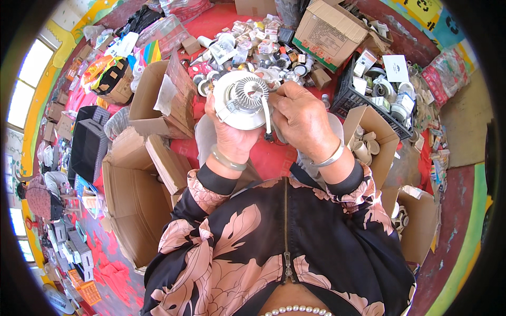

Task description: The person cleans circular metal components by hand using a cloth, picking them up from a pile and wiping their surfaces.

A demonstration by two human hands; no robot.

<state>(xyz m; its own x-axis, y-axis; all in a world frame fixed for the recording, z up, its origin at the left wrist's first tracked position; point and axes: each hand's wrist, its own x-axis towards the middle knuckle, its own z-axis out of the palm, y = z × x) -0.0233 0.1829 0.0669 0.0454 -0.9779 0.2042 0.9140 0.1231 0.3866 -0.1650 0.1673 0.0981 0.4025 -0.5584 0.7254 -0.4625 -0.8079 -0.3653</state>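
A round white downlight (242,120) with a ribbed heat sink (251,92) on its back lies in my left hand (230,138), the fingers and thumb wrapped around its rim. A short white cable (266,115) hangs over the light's right side. My right hand (303,118) is closed at that side, fingertips bunched beside the cable and the rim. What these fingertips pinch is hidden from view. Just beyond both hands spreads a large pile of lamps and small boxes (253,45).
Open cardboard boxes (134,192) stand to the left; another box (377,139) with white fittings is at my right. A black crate (342,95) full of lamps sits at the far right. Another person (45,195) is at the far left. Red sheeting (271,160) covers part of the floor.
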